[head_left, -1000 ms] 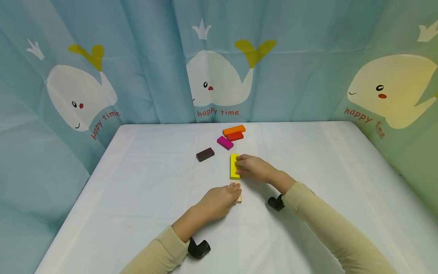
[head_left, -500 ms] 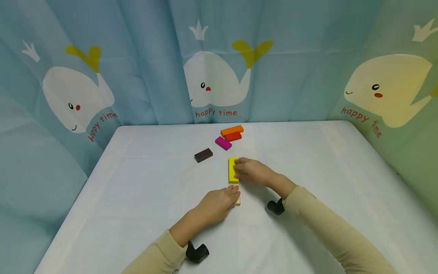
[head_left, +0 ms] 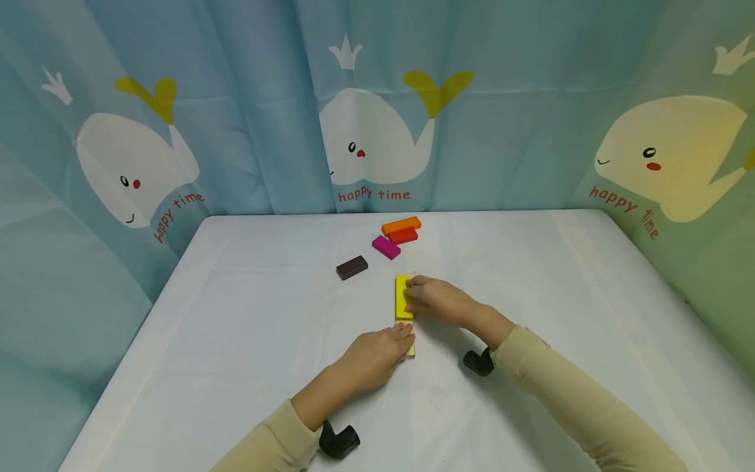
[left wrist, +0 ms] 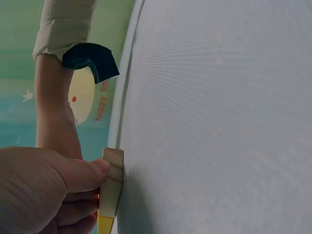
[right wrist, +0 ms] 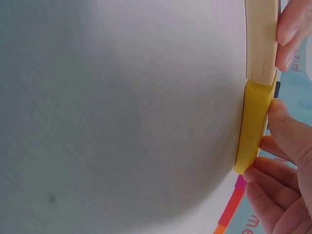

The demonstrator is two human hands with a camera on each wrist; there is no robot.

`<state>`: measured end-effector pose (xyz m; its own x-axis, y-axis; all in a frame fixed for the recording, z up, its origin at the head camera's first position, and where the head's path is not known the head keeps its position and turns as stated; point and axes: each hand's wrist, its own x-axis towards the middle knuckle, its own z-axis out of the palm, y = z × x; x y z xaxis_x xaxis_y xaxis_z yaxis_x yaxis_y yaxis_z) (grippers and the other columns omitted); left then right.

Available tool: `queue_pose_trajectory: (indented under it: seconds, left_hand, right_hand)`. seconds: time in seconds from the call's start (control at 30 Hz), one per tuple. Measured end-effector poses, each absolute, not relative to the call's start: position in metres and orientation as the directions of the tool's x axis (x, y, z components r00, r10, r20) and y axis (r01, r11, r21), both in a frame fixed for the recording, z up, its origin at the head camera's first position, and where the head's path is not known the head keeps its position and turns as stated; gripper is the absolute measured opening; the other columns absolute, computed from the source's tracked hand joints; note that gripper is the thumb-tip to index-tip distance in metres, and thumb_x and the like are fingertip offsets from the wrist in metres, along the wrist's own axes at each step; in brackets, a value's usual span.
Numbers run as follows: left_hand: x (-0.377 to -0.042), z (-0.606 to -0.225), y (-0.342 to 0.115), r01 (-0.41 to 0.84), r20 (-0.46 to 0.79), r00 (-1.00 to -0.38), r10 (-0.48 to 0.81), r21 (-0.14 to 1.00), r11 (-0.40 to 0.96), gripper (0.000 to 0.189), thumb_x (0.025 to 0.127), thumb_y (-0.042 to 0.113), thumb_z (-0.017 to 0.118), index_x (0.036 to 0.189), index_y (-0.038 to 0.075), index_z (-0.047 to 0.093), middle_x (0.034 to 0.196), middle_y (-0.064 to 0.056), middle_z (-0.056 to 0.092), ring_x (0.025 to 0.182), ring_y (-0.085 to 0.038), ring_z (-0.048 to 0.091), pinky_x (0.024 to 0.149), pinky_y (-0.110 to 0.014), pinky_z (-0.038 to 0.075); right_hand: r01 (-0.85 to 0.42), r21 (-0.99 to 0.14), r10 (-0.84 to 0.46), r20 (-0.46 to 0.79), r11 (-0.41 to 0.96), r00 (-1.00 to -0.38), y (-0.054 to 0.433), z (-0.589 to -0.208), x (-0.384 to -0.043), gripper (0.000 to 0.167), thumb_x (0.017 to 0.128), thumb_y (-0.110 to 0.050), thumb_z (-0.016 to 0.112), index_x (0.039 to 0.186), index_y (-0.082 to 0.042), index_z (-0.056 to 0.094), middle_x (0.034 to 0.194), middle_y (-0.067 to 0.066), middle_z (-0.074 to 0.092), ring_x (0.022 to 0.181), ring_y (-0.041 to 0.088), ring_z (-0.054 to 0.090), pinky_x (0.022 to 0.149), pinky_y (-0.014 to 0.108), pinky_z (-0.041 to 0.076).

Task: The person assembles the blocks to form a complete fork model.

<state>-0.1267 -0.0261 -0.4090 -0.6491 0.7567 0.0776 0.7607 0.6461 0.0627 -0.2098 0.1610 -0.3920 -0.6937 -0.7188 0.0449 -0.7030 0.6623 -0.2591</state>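
Observation:
A plain wooden block (head_left: 411, 353) lies flat near the middle of the table, largely covered by my left hand (head_left: 374, 357). In the left wrist view, that hand's thumb presses the wooden block's near part (left wrist: 113, 183), with the fingers over it. End to end with it, farther from me, lies a yellow block (head_left: 401, 298). My right hand (head_left: 439, 301) holds the yellow block from its right side. From the right wrist, its thumb and fingers are seen on the yellow block (right wrist: 253, 126), whose end meets the wooden block (right wrist: 262, 41).
Beyond the hands lie a dark brown block (head_left: 352, 267), a magenta block (head_left: 386, 247), a red block (head_left: 404, 236) and an orange block (head_left: 401, 225). A white cloth covers the table (head_left: 236, 295). Behind it hangs a blue whale-print curtain (head_left: 265, 131).
Both hands have drawn slightly toward me, and the yellow and wooden blocks have slid with them. The gap between the two blocks has narrowed. The far blocks stay put.

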Motion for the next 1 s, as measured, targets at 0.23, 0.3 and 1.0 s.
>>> queue_pose_trajectory:
  seconds: [0.23, 0.3, 1.0]
  left_hand:
    - [-0.1246, -0.4092, -0.0266, 0.763, 0.077, -0.647, 0.759, 0.054, 0.645, 0.036, 0.095, 0.021, 0.052, 0.127, 0.006, 0.055, 0.133, -0.005, 0.049, 0.122, -0.013, 0.044, 0.094, -0.026, 0.041]
    - [-0.1243, -0.4096, -0.0264, 0.761, 0.072, -0.649, 0.758, 0.056, 0.646, 0.036, 0.095, 0.021, 0.052, 0.128, 0.006, 0.055, 0.133, -0.005, 0.049, 0.122, -0.013, 0.044, 0.094, -0.025, 0.041]
    - [-0.1225, -0.4088, -0.0261, 0.752, 0.071, -0.659, 0.749, 0.081, 0.654, 0.035, 0.096, 0.021, 0.051, 0.127, 0.006, 0.056, 0.133, -0.005, 0.049, 0.122, -0.013, 0.044, 0.093, -0.026, 0.042]
  right_hand:
    - [-0.674, -0.276, -0.696, 0.023, 0.686, -0.718, 0.1609, -0.3922, -0.2068, 0.036, 0.085, -0.017, 0.067, 0.113, 0.006, 0.063, 0.119, 0.019, 0.057, 0.114, 0.032, 0.051, 0.095, 0.041, 0.040]
    - [-0.675, -0.273, -0.696, 0.026, 0.685, -0.717, 0.1611, -0.3932, -0.2067, 0.036, 0.085, -0.016, 0.067, 0.113, 0.006, 0.062, 0.119, 0.019, 0.056, 0.114, 0.033, 0.051, 0.095, 0.042, 0.040]
    - [-0.700, -0.270, -0.719, 0.038, 0.661, -0.694, 0.1589, -0.3910, -0.2028, 0.035, 0.083, -0.016, 0.069, 0.111, 0.005, 0.064, 0.116, 0.017, 0.059, 0.108, 0.029, 0.055, 0.091, 0.040, 0.044]
